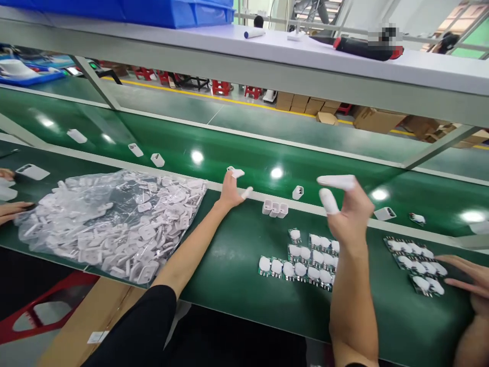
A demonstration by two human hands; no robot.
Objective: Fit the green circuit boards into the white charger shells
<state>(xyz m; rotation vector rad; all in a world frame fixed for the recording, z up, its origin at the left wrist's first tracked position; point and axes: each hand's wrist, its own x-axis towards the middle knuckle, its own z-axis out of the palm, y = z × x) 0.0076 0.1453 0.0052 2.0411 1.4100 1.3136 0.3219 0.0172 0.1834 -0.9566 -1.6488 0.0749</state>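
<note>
My left hand [229, 191] reaches over the near edge of the green belt, thumb and fingers apart, with white covers on the fingertips. A small white piece with a dark opening shows just behind those fingertips; whether they touch it is unclear. Raised over the table's right part, my right hand [353, 211] has its covered thumb and forefinger spread, nothing between them. Between the hands, white plastic casings [275, 208] stand in a short row on the table, and another casing [298, 192] is on the belt. Circuit boards [301, 269] topped with white blobs lie in rows, partly hidden by my right forearm.
A clear plastic bag [95, 204] of loose white plastic parts spreads left. More casings [157, 160] dot the green belt [214, 148]. Co-workers' hands [468, 275] show at both sides. Overhead, a shelf [214, 43] holds a blue bin [153, 12] and a black-and-red tool [362, 48].
</note>
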